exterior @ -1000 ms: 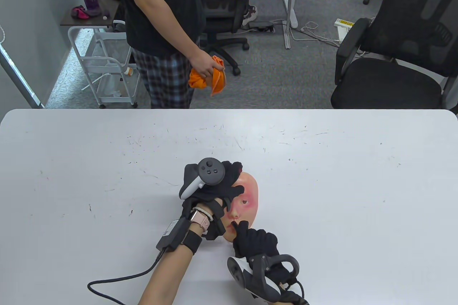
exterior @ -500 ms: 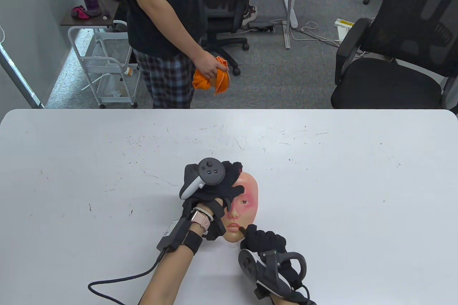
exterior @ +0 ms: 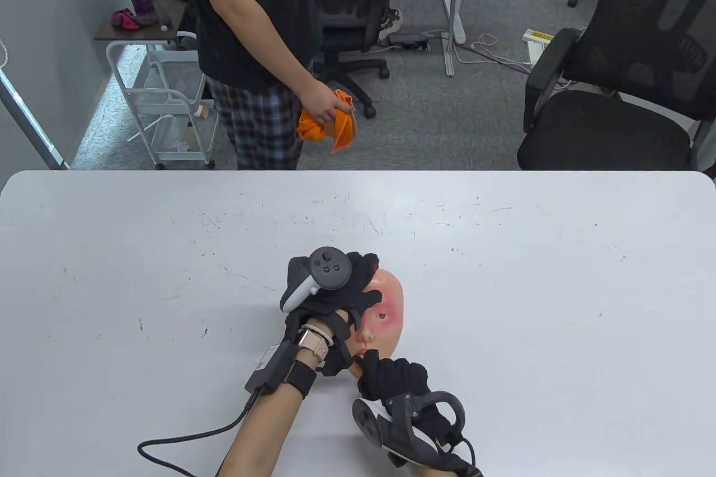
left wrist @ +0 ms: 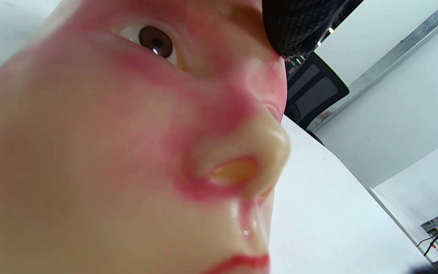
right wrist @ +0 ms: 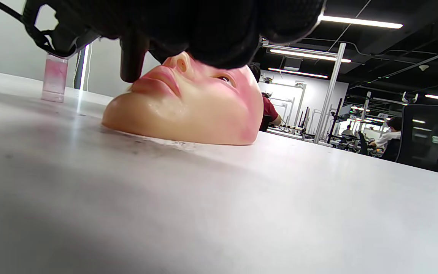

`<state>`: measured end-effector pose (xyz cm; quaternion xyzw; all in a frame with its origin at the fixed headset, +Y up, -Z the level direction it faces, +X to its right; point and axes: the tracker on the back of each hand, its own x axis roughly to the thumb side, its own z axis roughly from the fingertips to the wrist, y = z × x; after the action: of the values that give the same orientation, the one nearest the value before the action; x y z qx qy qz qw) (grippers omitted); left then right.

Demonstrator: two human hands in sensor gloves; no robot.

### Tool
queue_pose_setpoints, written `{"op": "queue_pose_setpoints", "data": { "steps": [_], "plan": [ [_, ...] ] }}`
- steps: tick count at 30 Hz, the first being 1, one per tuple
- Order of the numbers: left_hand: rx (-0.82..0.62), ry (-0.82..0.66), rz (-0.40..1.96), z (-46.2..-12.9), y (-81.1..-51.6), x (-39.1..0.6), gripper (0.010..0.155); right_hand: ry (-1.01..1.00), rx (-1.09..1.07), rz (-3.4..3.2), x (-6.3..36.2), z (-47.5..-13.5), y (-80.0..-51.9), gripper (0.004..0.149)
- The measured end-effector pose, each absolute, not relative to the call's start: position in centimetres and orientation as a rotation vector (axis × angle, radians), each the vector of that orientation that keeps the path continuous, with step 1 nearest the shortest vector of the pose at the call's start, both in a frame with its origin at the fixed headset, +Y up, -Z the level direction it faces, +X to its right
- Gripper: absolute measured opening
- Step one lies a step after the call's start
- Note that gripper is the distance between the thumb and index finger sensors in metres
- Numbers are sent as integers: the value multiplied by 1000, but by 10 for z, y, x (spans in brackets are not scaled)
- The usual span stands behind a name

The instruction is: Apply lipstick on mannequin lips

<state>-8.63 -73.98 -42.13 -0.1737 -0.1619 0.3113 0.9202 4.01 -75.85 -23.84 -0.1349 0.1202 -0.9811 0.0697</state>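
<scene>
Left hand [exterior: 330,292] lies palm-down over the upper left side of the mannequin face [exterior: 383,312], fingers spread across the forehead, bare forearm angling in from the bottom edge (cable trailing off the wrist unit). Right hand [exterior: 394,379] sits just below the chin, fingers curled in a grip on a dark lipstick [right wrist: 131,61] whose tip meets the lips.

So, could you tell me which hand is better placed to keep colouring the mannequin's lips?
The right hand. It grips the lipstick, whose tip sits at the lips of the mannequin face. The left hand rests on the forehead side, steadying the face, and should probably stay there.
</scene>
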Motion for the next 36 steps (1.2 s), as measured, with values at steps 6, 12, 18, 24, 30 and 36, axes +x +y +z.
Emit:
{"op": "queue_pose_setpoints", "data": {
  "steps": [6,12,18,24,30,36],
  "plan": [
    [-360,-332,649,-421,-740,-87,75,381,-422,-2968,42,-235,-758,53],
    [-360,-331,651,-421,-740,-87,75,396,-366,-2963,52,-231,-758,53],
    [-362,-327,649,-421,-740,-87,75,369,-279,-2987,60,-234,-758,53],
    [-361,-329,657,-422,-741,-88,75,366,-267,-3000,62,-235,-758,53],
    [-362,-330,659,-422,-741,-88,75,382,-374,-2919,39,-234,-759,52],
    [-366,-332,658,-422,-741,-88,75,508,-306,-2869,39,-232,-757,53]
  ]
}}
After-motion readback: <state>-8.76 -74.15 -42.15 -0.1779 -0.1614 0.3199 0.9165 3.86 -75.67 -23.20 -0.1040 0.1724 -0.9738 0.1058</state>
